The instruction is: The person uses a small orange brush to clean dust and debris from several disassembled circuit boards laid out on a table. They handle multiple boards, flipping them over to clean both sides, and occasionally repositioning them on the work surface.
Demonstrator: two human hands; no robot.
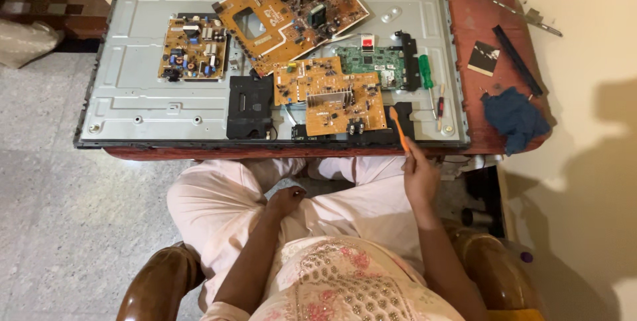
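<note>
One orange pry tool (398, 130) is gripped in the right hand (420, 178) just beside the brown circuit board (330, 95), while the left hand (286, 200) is rested, loosely curled and holding nothing, well below that board.

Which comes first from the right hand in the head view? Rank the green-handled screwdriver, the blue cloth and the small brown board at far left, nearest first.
From the right hand, which holds an orange tool:
1. Green-handled screwdriver, on the metal panel just above the hand.
2. Blue cloth, on the red table to the hand's right.
3. Small brown board, across the panel at far left.
</note>
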